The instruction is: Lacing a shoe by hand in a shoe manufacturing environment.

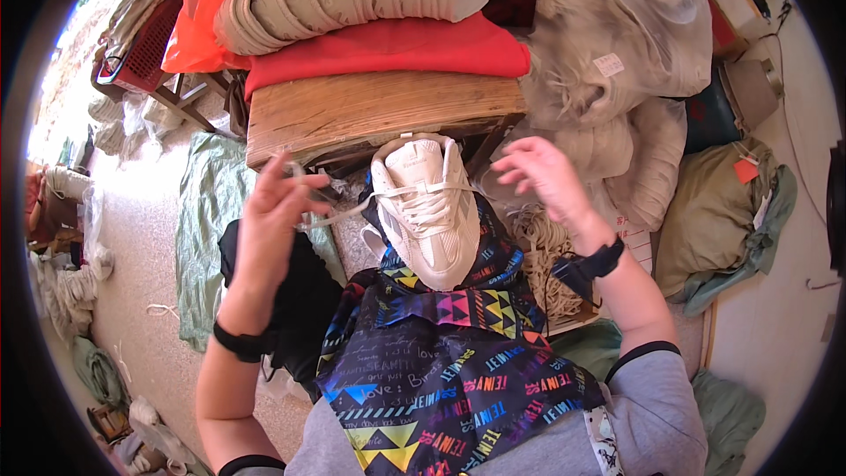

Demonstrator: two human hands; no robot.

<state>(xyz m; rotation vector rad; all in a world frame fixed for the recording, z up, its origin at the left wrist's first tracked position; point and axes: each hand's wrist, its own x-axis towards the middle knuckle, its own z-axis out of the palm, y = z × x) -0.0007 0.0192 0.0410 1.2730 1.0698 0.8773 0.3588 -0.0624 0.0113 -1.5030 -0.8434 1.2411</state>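
The lace runs from the sneaker to the left hand, whose fingers are partly spread; whether they pinch it or only carry it, I cannot tell. The right hand is loosely curled, with nothing visible in it. The cream sneaker lies toe toward the person over the patterned apron, its heel near the wooden bench. Good lace work likely calls for even tension, untwisted strands and a steadied shoe.
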